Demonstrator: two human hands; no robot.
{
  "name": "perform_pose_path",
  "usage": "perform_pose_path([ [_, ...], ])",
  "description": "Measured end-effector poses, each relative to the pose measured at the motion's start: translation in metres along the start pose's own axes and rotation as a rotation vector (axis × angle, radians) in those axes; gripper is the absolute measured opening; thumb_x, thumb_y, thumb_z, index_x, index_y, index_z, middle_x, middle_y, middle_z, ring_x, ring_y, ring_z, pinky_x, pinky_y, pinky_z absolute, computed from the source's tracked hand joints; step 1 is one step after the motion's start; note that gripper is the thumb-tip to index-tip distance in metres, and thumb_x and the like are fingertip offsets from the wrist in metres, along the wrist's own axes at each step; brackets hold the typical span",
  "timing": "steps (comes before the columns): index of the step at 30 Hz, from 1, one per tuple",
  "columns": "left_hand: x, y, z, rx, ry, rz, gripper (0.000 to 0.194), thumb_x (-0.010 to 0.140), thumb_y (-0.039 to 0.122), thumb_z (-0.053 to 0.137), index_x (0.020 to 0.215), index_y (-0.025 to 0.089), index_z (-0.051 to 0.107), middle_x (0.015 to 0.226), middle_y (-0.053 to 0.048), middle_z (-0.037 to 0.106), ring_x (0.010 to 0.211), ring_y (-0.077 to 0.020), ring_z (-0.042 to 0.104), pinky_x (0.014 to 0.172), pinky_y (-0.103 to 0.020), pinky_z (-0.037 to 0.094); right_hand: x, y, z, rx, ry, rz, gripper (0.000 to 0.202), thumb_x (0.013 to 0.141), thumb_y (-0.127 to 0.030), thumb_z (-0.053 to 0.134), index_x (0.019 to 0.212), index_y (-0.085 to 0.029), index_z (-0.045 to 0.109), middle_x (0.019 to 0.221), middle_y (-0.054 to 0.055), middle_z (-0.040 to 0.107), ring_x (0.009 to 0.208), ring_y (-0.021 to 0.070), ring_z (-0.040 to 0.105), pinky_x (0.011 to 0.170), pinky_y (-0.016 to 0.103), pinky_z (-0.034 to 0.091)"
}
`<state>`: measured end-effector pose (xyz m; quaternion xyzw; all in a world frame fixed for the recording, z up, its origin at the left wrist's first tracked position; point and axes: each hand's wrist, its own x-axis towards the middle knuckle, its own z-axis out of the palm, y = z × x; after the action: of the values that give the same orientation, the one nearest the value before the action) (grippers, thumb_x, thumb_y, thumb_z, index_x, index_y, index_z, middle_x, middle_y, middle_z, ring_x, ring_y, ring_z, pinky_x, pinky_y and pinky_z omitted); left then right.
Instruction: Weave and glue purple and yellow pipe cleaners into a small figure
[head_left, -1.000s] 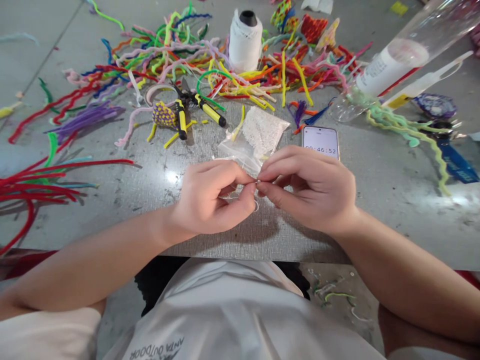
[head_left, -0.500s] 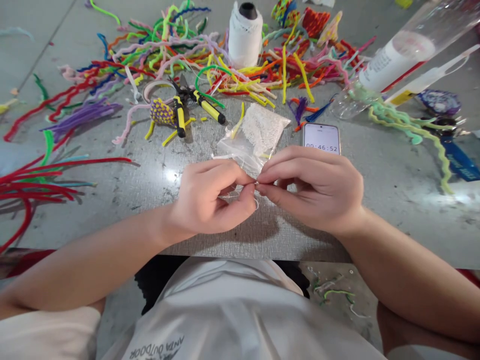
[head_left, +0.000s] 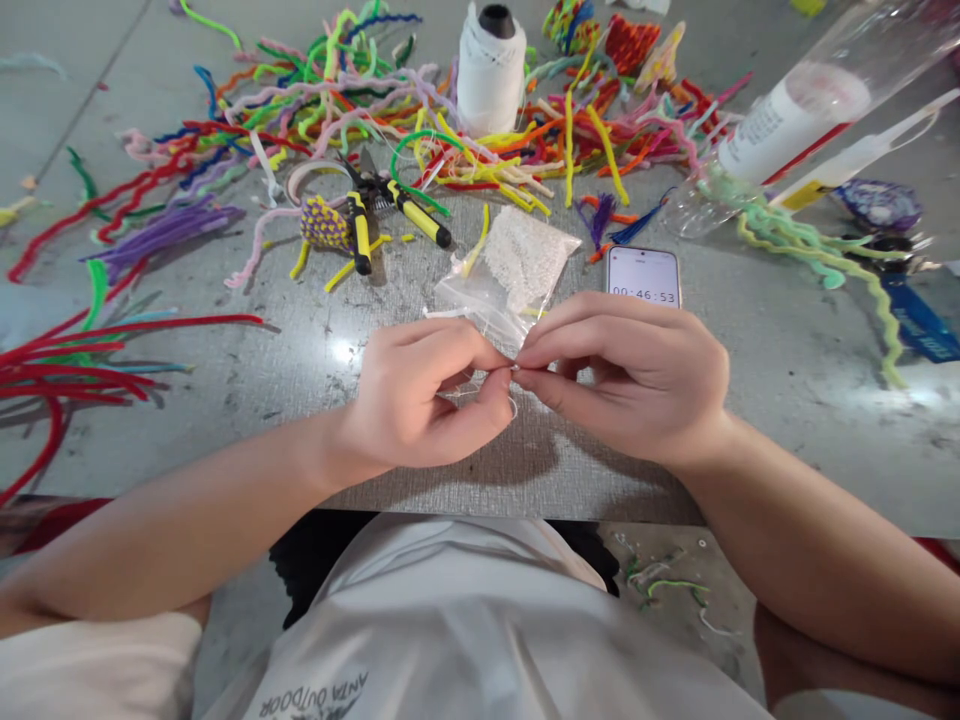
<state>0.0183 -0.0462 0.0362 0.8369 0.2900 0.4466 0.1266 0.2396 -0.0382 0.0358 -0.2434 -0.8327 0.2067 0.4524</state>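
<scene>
Low over the table's front part, my left hand (head_left: 435,395) and my right hand (head_left: 626,380) meet fingertip to fingertip. The left thumb and forefinger pinch a thin white thread (head_left: 513,408), whose loop hangs below the fingers. Between the two pinches shows a tiny pale bead (head_left: 514,367), held at the right fingertips. Its exact shape is too small to make out, and the thread's end is hidden. Just beyond my hands lies a clear zip bag of small white beads (head_left: 525,255). A phone (head_left: 643,277) showing a running timer is partly covered by my right hand.
Yellow-handled pliers (head_left: 361,230) lie beside a purple and yellow woven piece (head_left: 325,222). A white thread spool (head_left: 491,75) stands among heaped colourful pipe cleaners (head_left: 300,110). At right are a clear plastic bottle (head_left: 799,110) and a blue strap (head_left: 922,315). Red pipe cleaners (head_left: 67,365) lie left.
My right fingertips have shifted very slightly to the right, and the tiny bead with them. The phone's timer has advanced one second. Everything else looks the same.
</scene>
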Motion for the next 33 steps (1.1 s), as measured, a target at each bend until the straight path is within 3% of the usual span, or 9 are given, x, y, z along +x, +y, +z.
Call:
perform_pose_path([
  [9,-0.0027,0.0000,0.0025,-0.011,0.010,-0.015,0.015,0.089,0.011,0.065,0.081,0.022,0.060,0.057,0.008,0.052,0.046,-0.0075,0.042,0.048,-0.024,0.037,-0.0008,-0.0013,0.0001,-0.006,0.000,0.005,0.011,0.096,-0.011,0.078,0.097,-0.021,0.075,0.092,0.002,0.080,0.077,0.0107,0.072,0.056,0.022,0.054],
  [14,-0.0016,-0.0019,0.0041,-0.029,0.029,0.000,0.016,0.089,0.011,0.065,0.080,0.022,0.058,0.058,0.008,0.050,0.046,-0.0065,0.038,0.046,-0.023,0.034,-0.0006,-0.0012,-0.0001,-0.010,0.006,-0.003,0.011,0.096,-0.012,0.078,0.097,-0.023,0.076,0.093,0.001,0.080,0.078,0.0117,0.074,0.060,0.023,0.058],
  [26,-0.0002,-0.0009,0.0027,-0.041,0.017,0.012,0.015,0.091,0.011,0.064,0.083,0.022,0.060,0.058,0.007,0.051,0.046,-0.0072,0.037,0.046,-0.024,0.035,0.0002,0.0009,0.0009,-0.007,0.025,0.007,0.011,0.097,-0.014,0.076,0.096,-0.025,0.077,0.091,0.001,0.081,0.072,0.0125,0.073,0.052,0.024,0.053],
  [33,0.0000,0.0000,0.0015,-0.054,0.011,0.033,0.013,0.092,0.010,0.063,0.085,0.021,0.062,0.064,0.004,0.062,0.050,-0.0073,0.047,0.049,-0.022,0.040,0.0001,0.0009,0.0027,0.034,0.042,0.014,0.009,0.096,-0.014,0.078,0.094,-0.023,0.077,0.088,0.001,0.080,0.071,0.0106,0.071,0.051,0.021,0.050],
])
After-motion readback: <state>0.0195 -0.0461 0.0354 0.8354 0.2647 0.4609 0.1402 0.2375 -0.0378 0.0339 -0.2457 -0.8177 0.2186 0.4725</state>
